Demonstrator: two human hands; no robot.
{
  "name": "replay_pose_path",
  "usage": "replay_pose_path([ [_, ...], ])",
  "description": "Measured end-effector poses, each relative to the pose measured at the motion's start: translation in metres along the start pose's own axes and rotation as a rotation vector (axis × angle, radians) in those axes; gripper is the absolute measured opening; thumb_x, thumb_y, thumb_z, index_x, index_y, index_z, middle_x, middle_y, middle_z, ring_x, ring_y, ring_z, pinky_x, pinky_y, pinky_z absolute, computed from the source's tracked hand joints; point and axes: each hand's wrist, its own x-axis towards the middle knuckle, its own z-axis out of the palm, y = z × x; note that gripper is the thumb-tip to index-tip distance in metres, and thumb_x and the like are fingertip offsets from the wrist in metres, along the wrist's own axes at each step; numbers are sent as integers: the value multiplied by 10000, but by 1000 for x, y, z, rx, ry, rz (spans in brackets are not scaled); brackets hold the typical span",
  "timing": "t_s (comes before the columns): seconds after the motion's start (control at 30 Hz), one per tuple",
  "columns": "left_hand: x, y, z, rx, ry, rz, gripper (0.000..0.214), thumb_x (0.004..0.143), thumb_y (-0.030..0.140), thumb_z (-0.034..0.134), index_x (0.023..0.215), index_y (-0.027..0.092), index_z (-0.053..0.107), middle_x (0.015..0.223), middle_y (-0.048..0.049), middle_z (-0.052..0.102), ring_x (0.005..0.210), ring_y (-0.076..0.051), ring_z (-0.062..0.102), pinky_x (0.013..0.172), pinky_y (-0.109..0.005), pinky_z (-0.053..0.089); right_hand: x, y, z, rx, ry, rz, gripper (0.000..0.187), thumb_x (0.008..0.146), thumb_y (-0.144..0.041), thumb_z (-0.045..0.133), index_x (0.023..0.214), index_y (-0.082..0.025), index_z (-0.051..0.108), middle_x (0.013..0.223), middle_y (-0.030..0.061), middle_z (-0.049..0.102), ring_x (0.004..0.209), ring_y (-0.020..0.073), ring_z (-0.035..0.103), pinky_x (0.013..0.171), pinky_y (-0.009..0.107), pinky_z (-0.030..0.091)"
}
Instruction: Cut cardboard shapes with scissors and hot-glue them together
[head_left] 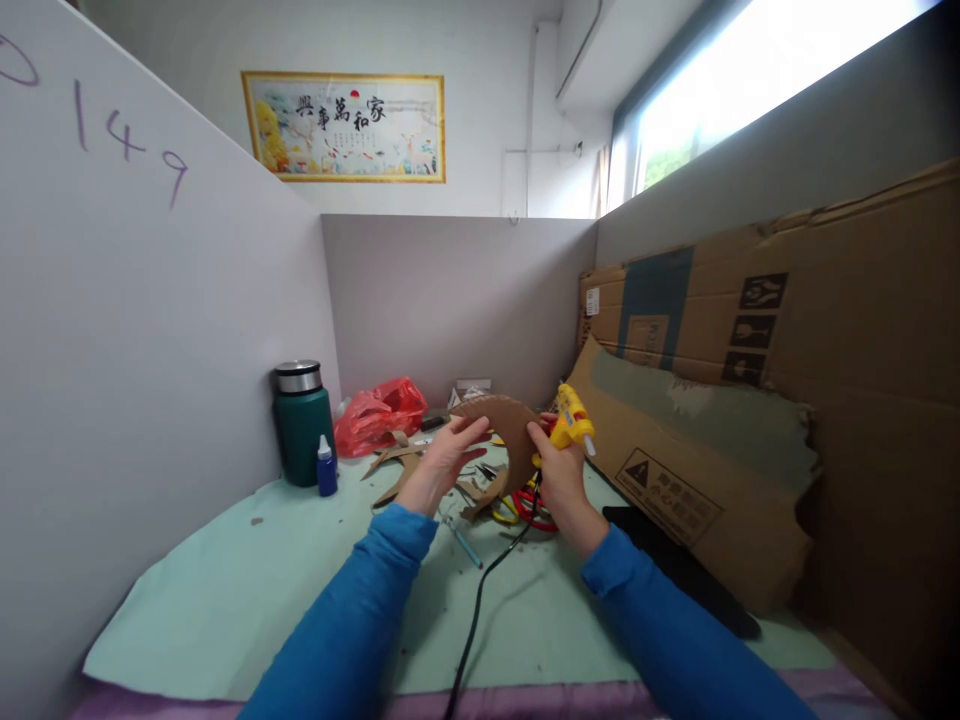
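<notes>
Over the middle of the table I hold up a curved brown cardboard piece [517, 430]. My left hand [448, 462] grips its left side, thumb and fingers at the edge. At its right edge rests the thumb of my right hand [561, 475], which also holds a yellow hot glue gun [571, 418]; that hand's other fingers are mostly hidden. The gun's black cord [484, 580] runs down to the table's front edge. Below the hands lie red-handled scissors [534, 510], something with yellow loops [506, 510] and a teal pen-like tool [466, 548].
Cut cardboard scraps [397, 468] lie left of the hands. Behind them sits a red plastic bag [381, 415]. A green flask [300, 430] and small blue bottle [326, 470] stand at left. Large cardboard sheets [690, 430] lean along the right, beside a black flat object [682, 575].
</notes>
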Motion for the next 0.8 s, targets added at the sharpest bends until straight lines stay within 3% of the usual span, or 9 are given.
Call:
replay_pose_path([
  [0.17,-2,-20,18,-231,23,54,386,591,294,815,928,143,703,951,-76,706,837,-182,644,806,-319,475,-21,-8,10,4,-218,45,374,664,-393,704,963,-201,587,941,32,657,871,189,615,792,330,498],
  [0.23,0,-12,15,-274,77,99,355,584,262,818,893,128,706,917,-68,712,813,-172,649,810,-307,478,-25,-9,12,-12,-271,65,365,677,-408,694,957,-196,596,965,44,655,888,194,610,780,320,499],
  [0.33,3,11,0,-340,210,167,305,578,238,815,841,135,700,851,-43,716,757,-155,653,790,-292,489,-22,-7,9,-113,-264,127,381,726,-463,637,997,-203,573,905,33,649,764,181,607,636,289,489],
  [0.4,2,29,-12,-398,190,216,272,606,229,792,841,133,695,861,-54,719,806,-168,661,820,-297,493,-19,-3,4,-324,-325,152,366,753,-478,599,987,-199,567,795,16,641,651,170,582,559,272,440],
  [0.5,-1,45,-24,-454,155,231,231,628,227,769,829,146,689,835,-39,718,799,-163,662,816,-299,505,-20,4,-3,-887,-602,16,281,719,-441,651,835,-188,608,748,36,653,704,195,590,599,268,385],
  [0.57,-4,48,-26,-453,147,217,225,632,237,762,825,149,686,817,-33,717,773,-161,661,805,-303,512,-28,7,-5,-1155,-746,-92,305,713,-462,664,850,-192,625,798,62,676,748,216,608,609,267,361],
  [0.67,-7,44,-24,-399,91,183,255,611,269,768,813,141,679,799,-42,710,777,-183,663,825,-335,512,-40,8,-6,-1269,-955,-204,393,689,-513,686,942,-215,642,901,69,689,798,224,622,619,260,352],
  [0.8,-7,37,-20,-351,36,174,313,554,260,794,811,149,654,807,-36,694,832,-191,659,891,-364,484,-36,4,-8,-1170,-1171,-262,351,716,-515,670,908,-221,667,878,39,682,767,191,611,617,243,360],
])
